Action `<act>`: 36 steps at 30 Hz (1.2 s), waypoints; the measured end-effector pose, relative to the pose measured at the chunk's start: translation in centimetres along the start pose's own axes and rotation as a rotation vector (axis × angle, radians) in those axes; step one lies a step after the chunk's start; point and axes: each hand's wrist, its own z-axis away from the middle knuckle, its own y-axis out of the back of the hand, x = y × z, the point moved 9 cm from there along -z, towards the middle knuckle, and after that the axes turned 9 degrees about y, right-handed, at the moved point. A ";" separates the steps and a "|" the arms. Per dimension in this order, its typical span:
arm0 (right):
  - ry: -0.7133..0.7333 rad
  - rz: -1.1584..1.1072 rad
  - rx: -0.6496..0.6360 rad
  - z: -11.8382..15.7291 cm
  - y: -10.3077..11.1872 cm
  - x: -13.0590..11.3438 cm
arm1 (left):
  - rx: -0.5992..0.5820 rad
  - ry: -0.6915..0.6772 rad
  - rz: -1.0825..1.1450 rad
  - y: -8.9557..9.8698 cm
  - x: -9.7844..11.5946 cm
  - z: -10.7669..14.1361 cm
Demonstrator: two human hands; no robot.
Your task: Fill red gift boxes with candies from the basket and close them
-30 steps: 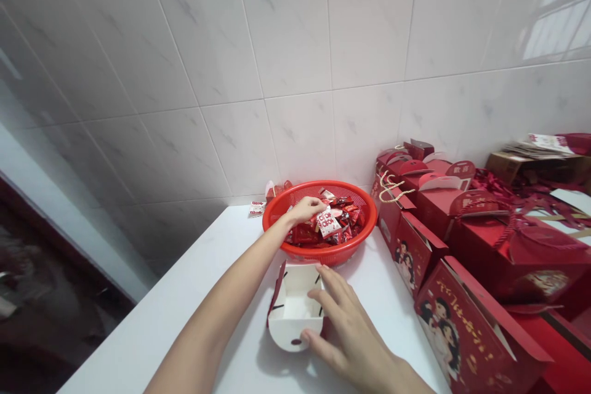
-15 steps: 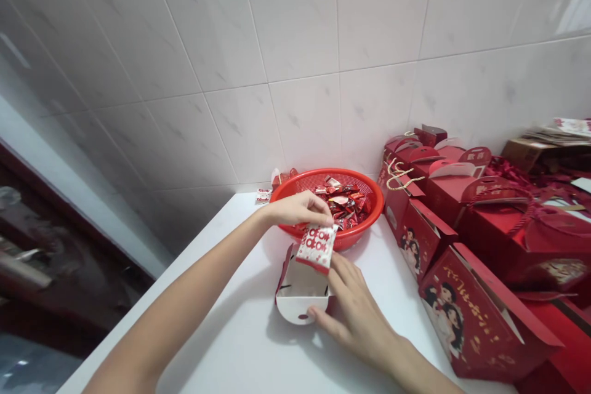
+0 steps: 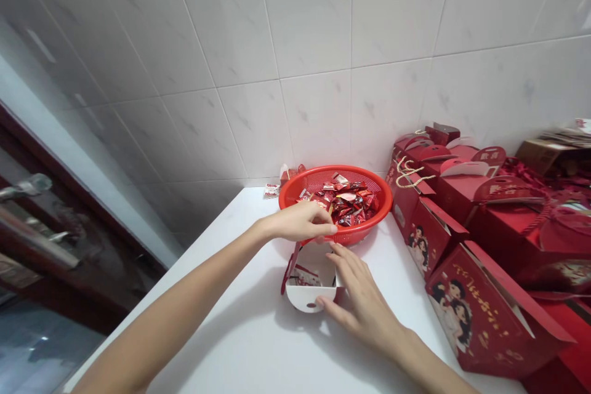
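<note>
One small box (image 3: 301, 301) stands open on the white table (image 3: 233, 314) in the head view, just in front of the red basket (image 3: 388, 200) of wrapped sweets. A red-and-white packet (image 3: 305, 277) lies inside it. Right hand (image 3: 367, 308): closed lightly round the box's right side, thumb at the near flap. Left hand (image 3: 300, 221): curled above the far edge, apart from the right; whether it grips anything, cannot tell.

Risks, in the inspector's judgement: uneven thumb pressure could crease the flap or skid the light box; the left wrist, low by the basket rim, could knock the basket; a side flap folding inward could catch the packet.
</note>
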 end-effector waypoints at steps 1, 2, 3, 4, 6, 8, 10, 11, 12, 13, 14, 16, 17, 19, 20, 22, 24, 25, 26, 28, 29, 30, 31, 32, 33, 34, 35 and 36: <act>0.001 -0.001 0.010 0.0 0.1 0.0 | 0.013 -0.026 -0.004 -0.2 0.4 -0.2; 0.003 -0.006 0.020 -0.1 0.2 0.0 | 0.021 -0.049 -0.025 -0.5 0.7 -0.3; 0.004 -0.016 0.029 -0.1 0.3 0.0 | 0.025 -0.070 -0.060 -0.8 1.0 -0.4; 0.003 -0.032 0.034 -0.2 0.3 -0.1 | 0.026 -0.085 -0.101 -1.2 1.2 -0.4; -0.003 -0.068 0.038 -0.2 0.4 0.0 | 0.020 -0.100 -0.173 -1.8 1.4 -0.3; -0.004 -0.085 0.046 -0.2 0.3 0.0 | 0.015 -0.105 -0.198 -1.9 1.4 0.0; -0.007 -0.077 0.049 0.0 0.2 0.2 | 0.014 -0.120 -0.173 -1.6 1.4 -0.1; -0.011 -0.071 0.047 0.1 0.1 0.2 | 0.022 -0.130 -0.155 -1.2 1.5 -0.3; -0.016 -0.068 0.041 0.2 0.0 0.3 | 0.038 -0.139 -0.142 -0.7 1.6 -0.7; -0.021 -0.067 0.033 0.3 -0.2 0.4 | 0.060 -0.146 -0.135 -0.2 1.8 -1.3; -0.029 -0.069 0.024 0.3 -0.3 0.5 | 0.087 -0.151 -0.138 0.4 1.9 -2.1; -0.045 -0.081 0.002 0.3 -0.4 0.5 | 0.139 -0.146 -0.174 1.1 2.1 -4.2; -0.053 -0.088 -0.011 0.3 -0.5 0.5 | 0.152 -0.141 -0.204 1.3 2.2 -5.5; -0.066 -0.101 -0.032 0.2 -0.6 0.5 | 0.124 -0.111 -0.254 0.8 2.2 -8.3; -0.068 -0.105 -0.038 0.1 -0.6 0.5 | 0.110 -0.110 -0.262 0.5 2.3 -9.6; -0.072 -0.115 -0.046 0.0 -0.6 0.6 | 0.088 -0.110 -0.280 -0.4 2.5 -12.1; -0.075 -0.127 -0.051 0.0 -0.7 0.7 | 0.070 -0.100 -0.311 -1.3 2.3 -14.1; -0.078 -0.133 -0.054 0.0 -0.8 0.8 | 0.067 -0.086 -0.330 -1.7 2.1 -14.9; -0.082 -0.136 -0.058 0.0 -0.8 0.8 | 0.067 -0.067 -0.350 -2.0 1.7 -15.6; -0.091 -0.142 -0.068 0.1 -0.9 0.9 | 0.080 -0.015 -0.383 -2.3 0.8 -16.6; -0.093 -0.145 -0.074 0.1 -0.9 0.9 | 0.090 0.012 -0.394 -2.2 0.2 -16.9; -0.095 -0.148 -0.078 0.0 -0.9 0.9 | 0.099 0.038 -0.400 -2.1 -0.3 -17.1; -0.093 -0.151 -0.081 0.0 -0.9 0.8 | 0.108 0.062 -0.402 -2.0 -0.8 -17.2; -0.092 -0.152 -0.083 -0.1 -0.8 0.8 | 0.117 0.083 -0.400 -1.7 -1.3 -17.2; -0.092 -0.151 -0.085 -0.2 -0.7 0.7 | 0.123 0.102 -0.395 -1.5 -1.9 -17.1; -0.093 -0.149 -0.088 -0.3 -0.6 0.7 | 0.127 0.121 -0.386 -1.2 -2.4 -16.9; -0.096 -0.145 -0.093 -0.3 -0.6 0.7 | 0.130 0.138 -0.372 -1.0 -2.9 -16.7; -0.099 -0.141 -0.099 -0.4 -0.5 0.7 | 0.131 0.155 -0.355 -0.7 -3.4 -16.4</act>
